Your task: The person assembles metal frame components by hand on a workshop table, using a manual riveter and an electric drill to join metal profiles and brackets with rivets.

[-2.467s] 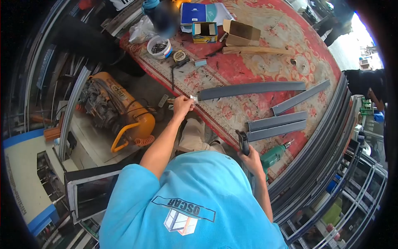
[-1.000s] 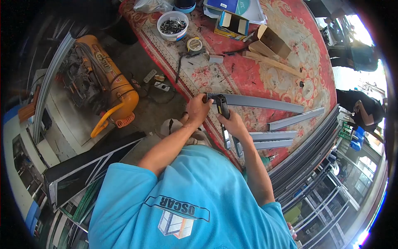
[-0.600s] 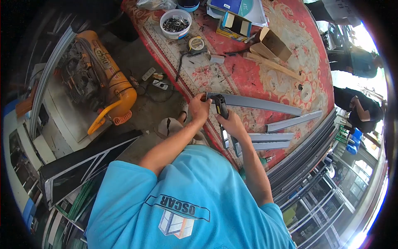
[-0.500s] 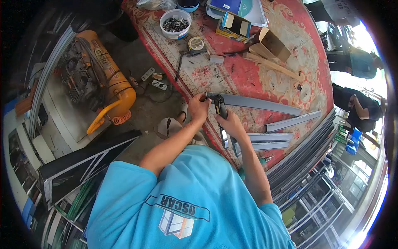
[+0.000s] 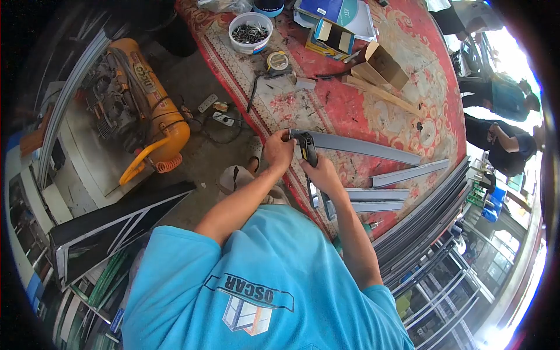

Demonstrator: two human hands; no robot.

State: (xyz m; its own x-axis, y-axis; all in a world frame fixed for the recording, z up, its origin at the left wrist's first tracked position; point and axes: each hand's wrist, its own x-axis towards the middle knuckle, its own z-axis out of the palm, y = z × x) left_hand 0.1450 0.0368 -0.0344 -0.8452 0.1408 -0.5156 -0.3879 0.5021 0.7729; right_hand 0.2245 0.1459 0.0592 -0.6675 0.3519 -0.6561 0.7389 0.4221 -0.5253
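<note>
My left hand (image 5: 279, 150) is closed on the near end of a long grey metal profile (image 5: 361, 147) that lies over the red patterned cloth. Just right of it, my right hand (image 5: 321, 172) grips a black hand tool with a yellow mark (image 5: 307, 149), whose head rests against the profile's end. The exact kind of tool cannot be made out. Beside my right forearm lie a shorter grey profile (image 5: 410, 173) and two more grey pieces (image 5: 379, 194). A green-bodied tool (image 5: 369, 226) shows partly behind that forearm.
The cloth-covered table (image 5: 286, 108) bears a tub of screws (image 5: 250, 33), a tape measure (image 5: 278, 61), an open carton (image 5: 382, 65), a yellow box (image 5: 330, 39) and a wooden strip (image 5: 385, 96). An orange compressor (image 5: 153, 96) stands left. People (image 5: 506, 146) are at the far right.
The view has shifted slightly. Both hands keep nearly the same place and grip on the profile and the black tool. At the far right, the people have moved a little.
</note>
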